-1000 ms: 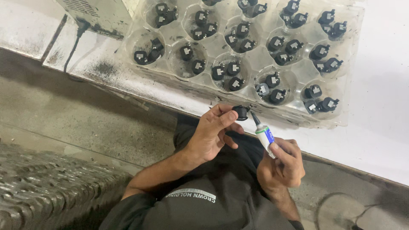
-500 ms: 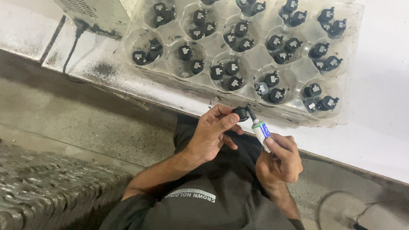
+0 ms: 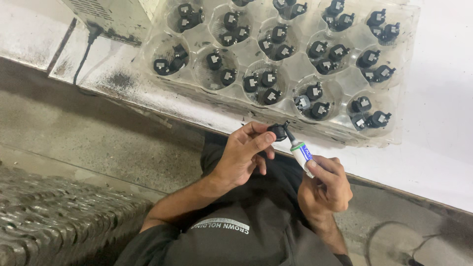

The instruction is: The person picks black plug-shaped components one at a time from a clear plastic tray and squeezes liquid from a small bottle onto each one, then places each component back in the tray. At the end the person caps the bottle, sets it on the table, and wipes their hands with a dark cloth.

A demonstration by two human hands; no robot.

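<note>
Two hands are busy just below the edge of the white worktop [image 3: 433, 148]. My left hand [image 3: 241, 157] has its fingers [image 3: 256, 143] pinched together on a small black plastic part [image 3: 277, 132], gripping it between thumb and forefinger — the part sits up at the fingertips, right against the worktop's dark front edge. My right hand [image 3: 327, 184] is curled shut around a small white tube with a blue label and a green collar [image 3: 301, 153], held tilted so that its thin dark nozzle points up and to the left. The nozzle tip touches the black part, or is as near to it as I can tell.

Above both hands, on the worktop, lies a clear moulded plastic tray with round pockets [image 3: 295, 69]. Most pockets hold two of the same black parts [image 3: 315, 101], some with a pale square face turned up. The tray's near rim lies just beyond my fingertips.

At the far left of the worktop stands a grey metal box [image 3: 106, 17], and a black cable [image 3: 84, 54] runs down from it across the scuffed, dirty surface. Below the worktop is a grey concrete floor [image 3: 98, 133]. My dark shirt with a white printed strip [image 3: 231, 236] fills the bottom of the view — and a ribbed grey metal surface [image 3: 54, 216] lies at lower left.
</note>
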